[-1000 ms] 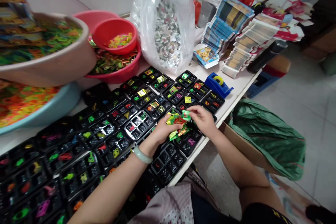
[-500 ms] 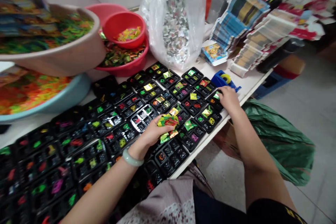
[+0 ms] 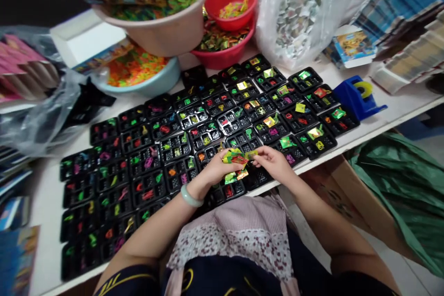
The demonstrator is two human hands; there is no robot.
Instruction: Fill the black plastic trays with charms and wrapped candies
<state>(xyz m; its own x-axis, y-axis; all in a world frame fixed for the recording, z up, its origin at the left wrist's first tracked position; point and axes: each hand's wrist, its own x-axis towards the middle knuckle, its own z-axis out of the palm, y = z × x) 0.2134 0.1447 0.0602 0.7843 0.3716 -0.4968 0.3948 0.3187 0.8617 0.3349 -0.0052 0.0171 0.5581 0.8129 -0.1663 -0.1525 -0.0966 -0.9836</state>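
Wrapped around a bunch of small shiny packets [image 3: 236, 157], green, yellow and red, is my left hand [image 3: 220, 169], a pale bangle on its wrist. My right hand [image 3: 272, 163] is beside it, thumb and fingers pinching one small yellow-green packet [image 3: 250, 154] at the bunch's edge. Below and around both hands, rows of black compartment trays [image 3: 178, 145] cover the table. Small coloured plastic pieces lie in their compartments. Several trays towards the right also hold a shiny packet, such as the green packet [image 3: 287, 142]. Trays directly under my hands are partly hidden.
A blue tape dispenser [image 3: 357, 99] stands at the right end of the trays. Behind are a red basin [image 3: 222, 58] of packets, a beige basin [image 3: 166, 32], a light-blue basin [image 3: 152, 82] of orange pieces and a clear plastic bag [image 3: 267, 23]. Stacked boxes [image 3: 405, 4] stand far right.
My right hand has come back from the far-right tray to the bunch in my left hand and now pinches a packet. The view has swung left, showing more trays.
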